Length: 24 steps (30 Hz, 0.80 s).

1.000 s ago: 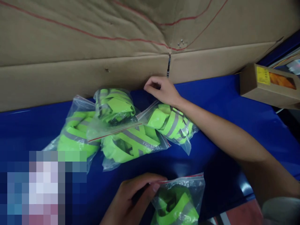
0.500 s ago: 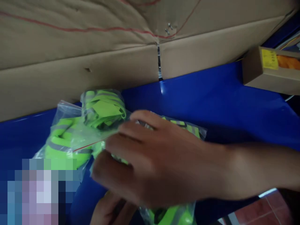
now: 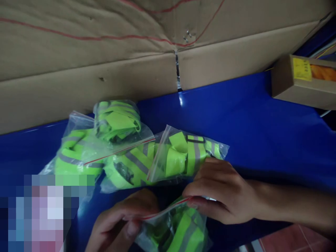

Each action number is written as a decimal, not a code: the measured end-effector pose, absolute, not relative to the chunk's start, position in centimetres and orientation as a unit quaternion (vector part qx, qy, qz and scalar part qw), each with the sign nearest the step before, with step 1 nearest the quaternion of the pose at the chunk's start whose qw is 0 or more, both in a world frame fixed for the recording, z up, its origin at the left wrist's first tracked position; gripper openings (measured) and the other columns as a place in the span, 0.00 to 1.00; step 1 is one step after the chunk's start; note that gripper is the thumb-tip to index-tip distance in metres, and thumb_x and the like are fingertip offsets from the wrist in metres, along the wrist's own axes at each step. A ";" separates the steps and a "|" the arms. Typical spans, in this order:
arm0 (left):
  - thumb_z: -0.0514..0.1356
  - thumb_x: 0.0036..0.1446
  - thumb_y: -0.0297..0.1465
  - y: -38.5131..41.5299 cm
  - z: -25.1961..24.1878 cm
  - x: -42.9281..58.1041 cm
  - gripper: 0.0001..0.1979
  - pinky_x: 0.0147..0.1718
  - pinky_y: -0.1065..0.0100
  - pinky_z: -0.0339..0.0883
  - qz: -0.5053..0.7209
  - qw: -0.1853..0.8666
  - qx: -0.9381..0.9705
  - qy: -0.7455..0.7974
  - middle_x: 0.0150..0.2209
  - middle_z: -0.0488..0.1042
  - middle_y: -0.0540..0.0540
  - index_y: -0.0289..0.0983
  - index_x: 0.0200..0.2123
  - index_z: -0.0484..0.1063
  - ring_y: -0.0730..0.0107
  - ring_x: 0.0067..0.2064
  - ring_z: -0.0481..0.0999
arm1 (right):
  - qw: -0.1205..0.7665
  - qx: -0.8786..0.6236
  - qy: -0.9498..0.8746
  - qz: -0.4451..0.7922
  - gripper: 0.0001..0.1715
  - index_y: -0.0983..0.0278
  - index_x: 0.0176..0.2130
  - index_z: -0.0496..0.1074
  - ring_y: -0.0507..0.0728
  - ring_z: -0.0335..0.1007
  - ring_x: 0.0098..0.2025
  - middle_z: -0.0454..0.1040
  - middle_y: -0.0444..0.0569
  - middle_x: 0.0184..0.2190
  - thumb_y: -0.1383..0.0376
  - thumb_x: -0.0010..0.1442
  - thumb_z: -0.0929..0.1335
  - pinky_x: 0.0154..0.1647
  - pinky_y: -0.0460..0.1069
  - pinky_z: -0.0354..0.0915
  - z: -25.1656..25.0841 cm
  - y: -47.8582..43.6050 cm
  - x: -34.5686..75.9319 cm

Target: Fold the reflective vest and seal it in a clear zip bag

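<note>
Between my hands, close to the front edge, is a clear zip bag (image 3: 181, 227) with a folded neon-green reflective strap inside. My left hand (image 3: 123, 220) pinches the left end of its red-lined zip edge between thumb and fingers. At the other end of that edge, my right hand (image 3: 220, 192) grips it with thumb and forefinger. Just beyond lie more bagged green straps with grey reflective bands: a bag (image 3: 181, 154) behind my right hand, a bag (image 3: 128, 168) left of it, and a bag (image 3: 117, 120) stacked at the back.
The bags lie on a blue surface (image 3: 236, 115). Along the back stands a brown cardboard wall (image 3: 131, 77) with a red line. A cardboard box (image 3: 309, 87) with a yellow label sits at right. Part of the lower left is pixelated. Reddish floor tiles (image 3: 291, 238) show at lower right.
My right hand has moved from above the bags down and right to the front bag's zip edge. The bags it covered now show. My left hand has come further into view, on that edge.
</note>
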<state>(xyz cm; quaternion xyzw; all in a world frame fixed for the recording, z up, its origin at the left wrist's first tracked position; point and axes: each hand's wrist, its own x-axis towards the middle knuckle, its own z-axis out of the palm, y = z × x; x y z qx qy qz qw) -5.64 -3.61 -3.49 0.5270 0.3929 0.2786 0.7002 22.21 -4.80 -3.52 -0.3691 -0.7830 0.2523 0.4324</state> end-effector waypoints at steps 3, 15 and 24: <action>0.67 0.60 0.52 -3.5 -3.6 -5.3 0.19 0.40 0.69 0.76 0.271 0.749 0.516 0.315 0.42 0.77 0.44 0.46 0.46 0.80 0.64 0.42 0.77 | 0.445 -0.362 -0.781 0.246 0.11 0.67 0.41 0.76 0.49 0.72 0.28 0.77 0.43 0.27 0.64 0.74 0.67 0.34 0.50 0.64 -4.2 -4.8 22.1; 0.72 0.58 0.43 -5.1 -3.0 -3.7 0.16 0.53 0.64 0.71 0.207 0.802 0.406 0.387 0.52 0.74 0.44 0.44 0.44 0.75 0.58 0.56 0.76 | 0.487 -0.453 -0.677 0.314 0.21 0.60 0.31 0.74 0.52 0.75 0.31 0.79 0.45 0.28 0.59 0.76 0.64 0.47 0.52 0.70 -1.8 0.5 24.0; 0.73 0.58 0.41 -4.9 -2.8 -3.7 0.16 0.48 0.71 0.66 0.197 0.814 0.411 0.361 0.52 0.74 0.45 0.42 0.44 0.75 0.64 0.53 0.75 | 0.420 -0.546 -0.659 0.301 0.22 0.65 0.32 0.73 0.51 0.73 0.32 0.78 0.47 0.30 0.56 0.75 0.65 0.38 0.47 0.63 -7.3 14.8 21.4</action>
